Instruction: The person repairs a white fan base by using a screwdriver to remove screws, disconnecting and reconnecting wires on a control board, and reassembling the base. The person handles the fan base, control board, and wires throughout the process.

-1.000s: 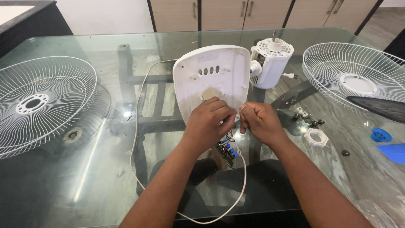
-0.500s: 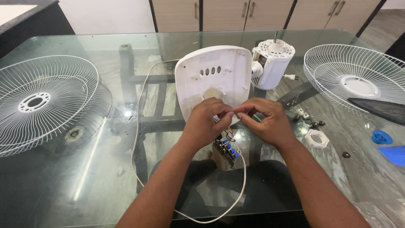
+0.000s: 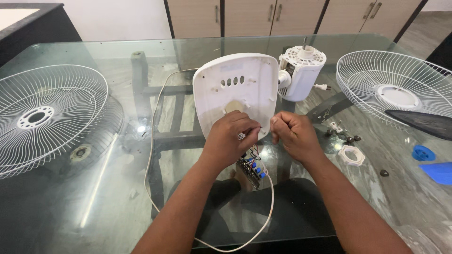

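Observation:
A white plastic fan base cover point(image 3: 238, 91) lies flat on the glass table point(image 3: 117, 188). My left hand point(image 3: 231, 137) rests on its near edge, fingers pinched on a thin dark wire point(image 3: 254, 128). My right hand point(image 3: 293, 133) is a closed fist just right of it; I cannot tell whether it grips the wire's other end. Below the hands hangs a small switch board with blue buttons point(image 3: 252, 167), joined to the cover by thin wires. A white power cord point(image 3: 155, 141) loops from the cover round to the table's front edge.
A white fan motor housing point(image 3: 300, 71) stands behind the cover. One white wire guard point(image 3: 44, 117) lies at the left, another point(image 3: 395, 89) at the right. A white ring nut point(image 3: 351, 155), small screws point(image 3: 348, 138) and blue plastic parts point(image 3: 431, 162) lie at the right.
My right hand has drawn away from the left to the right, and the hands now sit apart. The left hand stays on the cover's edge.

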